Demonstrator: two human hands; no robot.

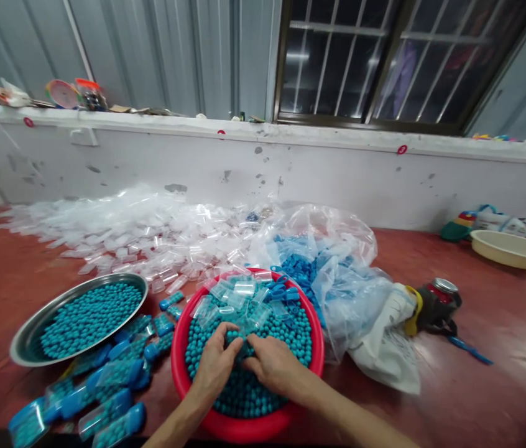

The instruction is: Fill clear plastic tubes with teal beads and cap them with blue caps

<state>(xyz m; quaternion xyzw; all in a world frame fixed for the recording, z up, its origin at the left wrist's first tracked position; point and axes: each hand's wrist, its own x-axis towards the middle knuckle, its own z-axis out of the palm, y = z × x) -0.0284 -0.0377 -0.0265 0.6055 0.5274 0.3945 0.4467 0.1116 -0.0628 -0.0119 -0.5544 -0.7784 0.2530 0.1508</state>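
A red round basin [179, 339] sits on the reddish table in front of me, full of small teal balls [291, 339] with clear little tubes [237, 298] and blue caps piled at its far side. Both my hands rest inside it, meeting at the middle. My left hand [214, 367] has its fingers curled down into the balls. My right hand [272, 364] is curled too, fingertips pressed against the left hand's. Whatever they pinch between them is hidden by the fingers.
A steel dish [27, 339] of teal balls stands to the left, with filled, blue-capped tubes [104, 389] scattered before it. Empty clear tubes [137, 230] heap up behind. A plastic bag of blue caps [319, 261], a can [440, 298] and a cream bowl [510, 249] lie right.
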